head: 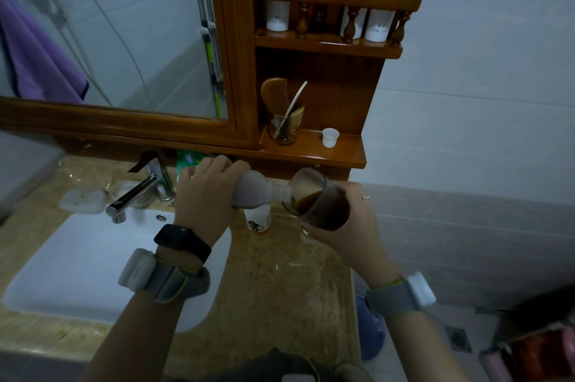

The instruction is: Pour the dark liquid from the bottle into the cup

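**Bottle tipped into cup above the surface**

Left hand (207,195), grip wrapped around the bottle (259,193), holds it nearly level, neck at the cup (320,199) rim. Right hand (348,223), grip closed around the cup, tilts it toward the bottle. Dark liquid (308,198) pools inside, above the surface (273,288) beside the sink (81,260).

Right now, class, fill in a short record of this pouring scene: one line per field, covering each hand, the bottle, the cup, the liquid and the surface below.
left hand: grips the bottle, tipped on its side
right hand: holds the cup, tilted toward the bottle
bottle: pale, uncapped, neck at the cup's rim
cup: translucent, dark-tinted
dark liquid: pooled inside the cup
countertop: beige stone, beside a white sink
small white cap: on the wooden shelf above
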Demonstrator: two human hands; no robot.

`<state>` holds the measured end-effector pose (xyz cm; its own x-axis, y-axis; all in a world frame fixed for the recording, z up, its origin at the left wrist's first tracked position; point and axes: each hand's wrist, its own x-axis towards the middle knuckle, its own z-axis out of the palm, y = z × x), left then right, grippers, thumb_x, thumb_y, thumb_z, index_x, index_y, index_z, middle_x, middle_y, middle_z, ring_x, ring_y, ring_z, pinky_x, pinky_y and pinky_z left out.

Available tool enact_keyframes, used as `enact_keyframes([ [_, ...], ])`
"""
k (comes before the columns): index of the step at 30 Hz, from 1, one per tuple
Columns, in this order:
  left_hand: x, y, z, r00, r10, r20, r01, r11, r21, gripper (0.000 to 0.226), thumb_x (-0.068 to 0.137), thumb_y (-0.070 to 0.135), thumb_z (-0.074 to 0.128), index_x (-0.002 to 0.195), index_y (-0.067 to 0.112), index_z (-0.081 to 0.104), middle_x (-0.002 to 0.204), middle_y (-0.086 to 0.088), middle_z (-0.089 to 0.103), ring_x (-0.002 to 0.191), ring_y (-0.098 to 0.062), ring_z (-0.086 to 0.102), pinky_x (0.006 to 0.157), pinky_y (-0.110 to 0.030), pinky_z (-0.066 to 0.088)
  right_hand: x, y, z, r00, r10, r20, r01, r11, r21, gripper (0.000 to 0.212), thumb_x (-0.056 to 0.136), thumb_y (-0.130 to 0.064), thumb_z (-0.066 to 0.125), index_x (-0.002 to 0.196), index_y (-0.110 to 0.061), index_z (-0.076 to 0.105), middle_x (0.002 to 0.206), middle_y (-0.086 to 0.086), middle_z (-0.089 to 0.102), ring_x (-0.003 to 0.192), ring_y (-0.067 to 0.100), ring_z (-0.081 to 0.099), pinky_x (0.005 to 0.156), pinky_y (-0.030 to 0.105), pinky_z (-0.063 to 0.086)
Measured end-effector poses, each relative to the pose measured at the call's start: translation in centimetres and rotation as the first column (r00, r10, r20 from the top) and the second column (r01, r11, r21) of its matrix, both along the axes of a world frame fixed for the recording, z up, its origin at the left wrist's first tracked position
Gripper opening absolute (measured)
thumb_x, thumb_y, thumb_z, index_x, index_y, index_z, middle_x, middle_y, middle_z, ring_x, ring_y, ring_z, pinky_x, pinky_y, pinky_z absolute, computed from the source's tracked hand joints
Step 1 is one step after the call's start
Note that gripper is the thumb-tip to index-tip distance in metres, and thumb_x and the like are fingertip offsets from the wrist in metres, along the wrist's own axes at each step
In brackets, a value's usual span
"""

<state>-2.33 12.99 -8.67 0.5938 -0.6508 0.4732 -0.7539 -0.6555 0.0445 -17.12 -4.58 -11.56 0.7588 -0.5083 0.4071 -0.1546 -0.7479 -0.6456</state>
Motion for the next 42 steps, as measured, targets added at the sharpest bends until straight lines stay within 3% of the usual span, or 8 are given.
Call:
enact_keyframes([
  [9,-0.3,0.0,0.2,1.0,0.0,-0.004,0.0,1.0,-0.002,0.045,0.065,0.009,0.071,0.108,0.017,0.06,0.097,-0.011,0.06,0.091,-0.034,0.054,0.075,-0.046,0.039,-0.2,-0.3,-0.7,1.0,-0.002,0.017,0.001,1.0,0.028,0.066,0.059,-0.039,0.083,0.114,-0.023,0.05,0.113,-0.001,0.057,0.104,0.012,0.053,0.087,0.026,0.046],
  [18,-0.3,-0.1,0.3,1.0,0.003,-0.004,-0.003,1.0,0.006,0.045,0.065,0.014,0.072,0.108,0.018,0.06,0.098,-0.01,0.06,0.091,-0.034,0.054,0.076,-0.046,0.039,-0.3,0.0,0.1,0.999,-0.004,-0.033,0.005,1.0,0.028,0.064,0.063,-0.022,0.085,0.117,-0.009,0.053,0.117,0.011,0.058,0.109,0.022,0.054,0.094,0.037,0.047],
  [24,-0.1,-0.1,0.2,1.0,0.0,0.006,0.0,1.0,0.004,0.045,0.065,0.013,0.069,0.108,0.019,0.059,0.098,-0.01,0.06,0.091,-0.034,0.053,0.074,-0.044,0.037,-0.3,0.0,-0.1,1.0,-0.004,-0.001,0.004,0.999,0.043,0.062,0.059,-0.022,0.087,0.112,-0.013,0.055,0.11,0.008,0.06,0.102,0.018,0.057,0.086,0.028,0.047],
  [28,0.0,0.0,0.0,1.0,0.002,0.006,-0.002,1.0,0.013,0.048,0.062,0.015,0.072,0.108,0.02,0.059,0.097,-0.009,0.059,0.09,-0.033,0.053,0.074,-0.044,0.038,-0.7,0.0,-0.1,1.0,0.016,-0.017,-0.013,0.983,0.185,0.062,0.057,-0.03,0.086,0.107,-0.033,0.049,0.105,-0.007,0.059,0.092,0.003,0.057,0.076,0.011,0.044],
  [34,0.0,0.0,0.1,1.0,-0.013,0.022,0.013,1.0,-0.003,0.044,0.062,0.018,0.068,0.105,0.019,0.059,0.094,-0.01,0.059,0.087,-0.034,0.053,0.071,-0.044,0.038,0.0,0.2,0.4,0.993,-0.002,-0.115,0.008,0.999,0.053,0.06,0.068,-0.02,0.082,0.118,-0.008,0.052,0.119,0.011,0.057,0.111,0.022,0.053,0.096,0.036,0.045],
  [37,0.0,0.1,0.1,1.0,-0.017,0.015,0.017,1.0,-0.006,0.044,0.062,0.018,0.068,0.105,0.019,0.059,0.094,-0.01,0.059,0.088,-0.034,0.053,0.072,-0.044,0.038,-0.5,0.3,0.4,1.0,-0.003,-0.024,0.005,0.999,0.052,0.06,0.063,-0.021,0.085,0.114,-0.012,0.054,0.113,0.008,0.059,0.106,0.018,0.055,0.091,0.031,0.048],
  [40,0.0,0.0,0.2,1.0,-0.016,0.013,0.016,1.0,0.007,0.046,0.061,0.017,0.07,0.105,0.019,0.059,0.095,-0.01,0.059,0.088,-0.034,0.054,0.071,-0.043,0.037,-0.8,0.2,0.4,1.0,0.02,-0.016,-0.017,0.981,0.193,0.061,0.058,-0.025,0.086,0.107,-0.031,0.05,0.105,-0.008,0.058,0.092,0.001,0.057,0.076,0.007,0.045],
  [42,0.1,0.0,0.2,1.0,-0.014,0.008,0.014,1.0,0.018,0.047,0.06,0.018,0.071,0.106,0.02,0.059,0.096,-0.009,0.059,0.089,-0.033,0.053,0.072,-0.043,0.037,-0.6,0.2,0.2,1.0,0.01,-0.011,-0.008,0.987,0.161,0.062,0.059,-0.027,0.086,0.109,-0.03,0.05,0.107,-0.009,0.057,0.094,0.001,0.056,0.077,0.006,0.043],
])
